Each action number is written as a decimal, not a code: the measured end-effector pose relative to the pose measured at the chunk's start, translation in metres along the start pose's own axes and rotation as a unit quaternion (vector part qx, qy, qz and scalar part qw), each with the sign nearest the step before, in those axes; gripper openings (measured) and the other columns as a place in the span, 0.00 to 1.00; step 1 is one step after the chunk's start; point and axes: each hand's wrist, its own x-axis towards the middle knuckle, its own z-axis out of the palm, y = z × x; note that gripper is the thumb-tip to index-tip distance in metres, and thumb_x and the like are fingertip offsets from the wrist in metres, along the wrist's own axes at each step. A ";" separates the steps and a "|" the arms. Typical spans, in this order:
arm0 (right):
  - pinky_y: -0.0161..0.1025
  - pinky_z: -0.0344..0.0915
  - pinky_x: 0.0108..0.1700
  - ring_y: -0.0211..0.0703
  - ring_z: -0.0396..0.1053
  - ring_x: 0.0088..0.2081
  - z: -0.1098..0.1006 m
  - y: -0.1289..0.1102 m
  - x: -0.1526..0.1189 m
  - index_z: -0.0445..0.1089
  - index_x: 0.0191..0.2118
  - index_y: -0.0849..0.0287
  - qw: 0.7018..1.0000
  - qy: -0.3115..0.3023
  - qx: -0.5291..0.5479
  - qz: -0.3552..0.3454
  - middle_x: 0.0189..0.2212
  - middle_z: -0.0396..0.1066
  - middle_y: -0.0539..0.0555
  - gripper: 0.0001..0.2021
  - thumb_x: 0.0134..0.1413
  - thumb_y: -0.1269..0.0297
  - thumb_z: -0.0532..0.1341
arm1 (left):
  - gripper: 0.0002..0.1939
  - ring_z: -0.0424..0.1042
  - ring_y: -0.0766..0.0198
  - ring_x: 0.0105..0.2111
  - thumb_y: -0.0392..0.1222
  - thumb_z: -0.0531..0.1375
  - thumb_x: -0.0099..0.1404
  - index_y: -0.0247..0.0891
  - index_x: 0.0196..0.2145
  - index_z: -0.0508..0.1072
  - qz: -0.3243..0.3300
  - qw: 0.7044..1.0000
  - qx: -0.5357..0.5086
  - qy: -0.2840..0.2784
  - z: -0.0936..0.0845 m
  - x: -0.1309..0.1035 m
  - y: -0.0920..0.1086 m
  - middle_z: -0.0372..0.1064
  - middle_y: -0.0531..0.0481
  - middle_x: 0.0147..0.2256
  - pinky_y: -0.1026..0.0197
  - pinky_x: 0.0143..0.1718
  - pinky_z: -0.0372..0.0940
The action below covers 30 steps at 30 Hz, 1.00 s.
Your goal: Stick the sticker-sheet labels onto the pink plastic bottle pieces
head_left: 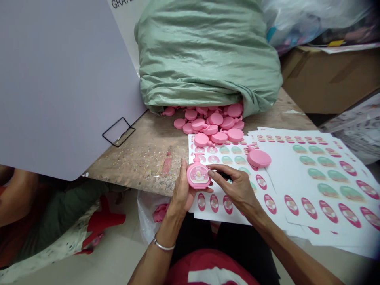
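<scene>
A pink toy bottle (pixel 198 176) with a pump top and an oval label on its front is held upright in my left hand (pixel 183 186), fingers wrapped behind it. My right hand (pixel 233 181) touches the bottle's right edge, thumb and forefinger close together; a dark object shows between its fingers, too hidden to name. Under the hands lie white sticker sheets (pixel 280 174) with pink and green printed labels. One more pink bottle (pixel 259 158) rests on the sheets to the right. Beyond them, a pile of pink bottles (pixel 216 118) spills from a green sack (pixel 208 51).
A large grey panel (pixel 59 79) stands at the left, with a black wire frame (pixel 118 132) at its lower edge. Another person's arm (pixel 19 194) shows at the far left. A cardboard box (pixel 332 79) is at the back right. The wooden table (pixel 142 158) ends near my lap.
</scene>
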 end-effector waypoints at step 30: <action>0.40 0.65 0.36 0.42 0.70 0.32 0.000 -0.003 -0.002 0.75 0.38 0.55 0.994 0.017 -0.097 -0.057 0.33 0.76 0.53 0.10 0.54 0.56 0.62 | 0.26 0.76 0.57 0.32 0.58 0.48 0.67 0.32 0.42 0.72 0.017 1.000 -0.006 0.005 0.004 -0.002 0.002 0.74 0.44 0.32 0.58 0.28 0.74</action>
